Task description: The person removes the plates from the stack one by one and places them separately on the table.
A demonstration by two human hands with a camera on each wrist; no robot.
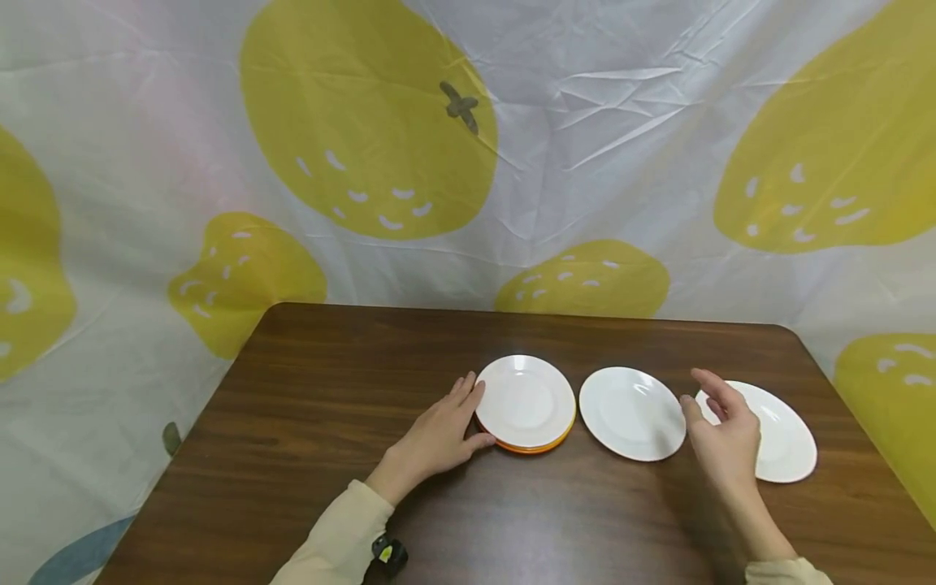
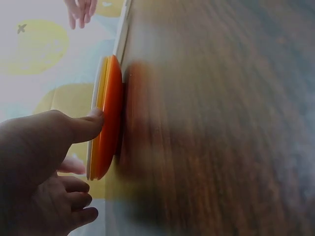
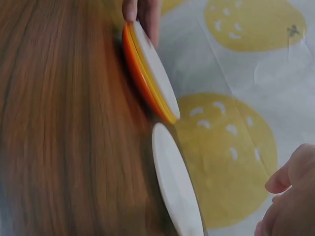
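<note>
1. Head view puts the left hand (image 1: pixel 441 431) at the left edge of a plate stack (image 1: pixel 526 402), white on top, orange below; a light, even touch there should steady it without shoving it along the counter (image 1: pixel 556 520).
2. Fingers and thumb of the left hand are spread along the rim; the left wrist view shows the thumb against the stack's side, with no clear pinch.
3. The right hand (image 1: pixel 725 443) hovers with thumb and fingers parted, holding nothing and seemingly touching nothing.
4. One white plate (image 1: pixel 630 413) lies between the hands; another plate (image 1: pixel 786 435) shows right of the right hand, partly hidden by it.
5. Any lift probably calls for a low approach, fingertips under the rim, plate level.
</note>
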